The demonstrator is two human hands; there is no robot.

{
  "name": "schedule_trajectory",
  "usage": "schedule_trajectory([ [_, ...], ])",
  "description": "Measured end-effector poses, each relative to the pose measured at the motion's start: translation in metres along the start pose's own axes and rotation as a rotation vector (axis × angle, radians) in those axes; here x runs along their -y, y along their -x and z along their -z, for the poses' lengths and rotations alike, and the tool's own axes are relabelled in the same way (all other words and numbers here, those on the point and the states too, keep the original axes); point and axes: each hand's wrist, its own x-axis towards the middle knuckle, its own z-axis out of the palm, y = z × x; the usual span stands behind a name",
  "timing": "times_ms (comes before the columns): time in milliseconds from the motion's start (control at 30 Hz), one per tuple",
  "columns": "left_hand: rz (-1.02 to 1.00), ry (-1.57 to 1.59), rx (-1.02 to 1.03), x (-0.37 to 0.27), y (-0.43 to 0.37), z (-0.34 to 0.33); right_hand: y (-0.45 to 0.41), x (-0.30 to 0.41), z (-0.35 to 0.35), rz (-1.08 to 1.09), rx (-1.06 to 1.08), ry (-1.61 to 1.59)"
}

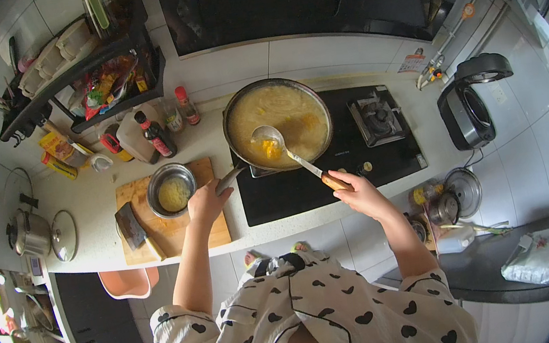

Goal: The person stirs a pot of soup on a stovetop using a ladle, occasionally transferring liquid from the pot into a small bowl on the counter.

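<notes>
A large round pan (pixel 301 139) full of cloudy, yellowish liquid sits on the left part of the black gas hob (pixel 278 197). My left hand (pixel 207 201) is closed on the end of the pan's handle (pixel 229 179). With my right hand (pixel 358 191) I grip the wooden handle of a metal ladle (pixel 307 163); its bowl is in the liquid and has yellow, egg-like pieces in or at it. Left of the pan, a metal bowl (pixel 152 193) with a pale yellow food inside rests on a wooden cutting board (pixel 214 234), beside a cleaver (pixel 131 227).
Bottles, including a dark sauce bottle (pixel 158 137), line the wall under a black rack (pixel 120 106). A steel pot (pixel 33 232) and glass lid (pixel 64 235) stand far left. The second burner (pixel 378 115) bears nothing. An open-lidded black appliance (pixel 466 115) is at the right.
</notes>
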Motion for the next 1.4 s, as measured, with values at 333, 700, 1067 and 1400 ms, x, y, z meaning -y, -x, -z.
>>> schedule_trajectory([
  [333,-0.013,0.008,-0.036,0.000,0.001,-0.001,0.017,-0.005,-0.007,0.191,-0.061,0.203],
  [700,0.001,-0.026,-0.001,-0.001,0.001,0.001,0.034,-0.007,-0.003,0.233,-0.109,0.167],
  [1067,-0.010,-0.021,-0.019,0.003,-0.001,-0.004,0.043,0.005,-0.005,0.161,-0.091,0.153],
  [1400,0.001,-0.023,-0.010,0.001,-0.001,-0.002,0.044,0.008,-0.014,0.171,-0.097,0.223],
])
